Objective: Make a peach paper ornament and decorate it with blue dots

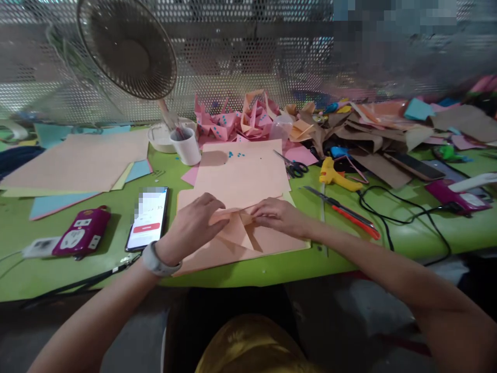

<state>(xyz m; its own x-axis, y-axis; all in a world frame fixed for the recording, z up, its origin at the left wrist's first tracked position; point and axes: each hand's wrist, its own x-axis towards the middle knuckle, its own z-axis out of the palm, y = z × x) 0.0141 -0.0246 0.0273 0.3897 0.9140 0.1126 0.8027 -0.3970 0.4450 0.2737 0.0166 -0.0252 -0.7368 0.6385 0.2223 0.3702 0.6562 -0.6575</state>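
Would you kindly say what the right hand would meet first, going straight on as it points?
The right hand would likely meet the folded peach paper first, though depth is unclear.

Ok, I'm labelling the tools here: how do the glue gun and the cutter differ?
The glue gun is yellow; the cutter is red and dark. The glue gun is chunky and bent; the cutter is long and straight. Both lie on the green table.

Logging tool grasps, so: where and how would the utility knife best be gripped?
Likely by its red-and-black handle, right hand coming from above, near right: the utility knife lies flat, handle end toward the person, metal blade pointing away left.
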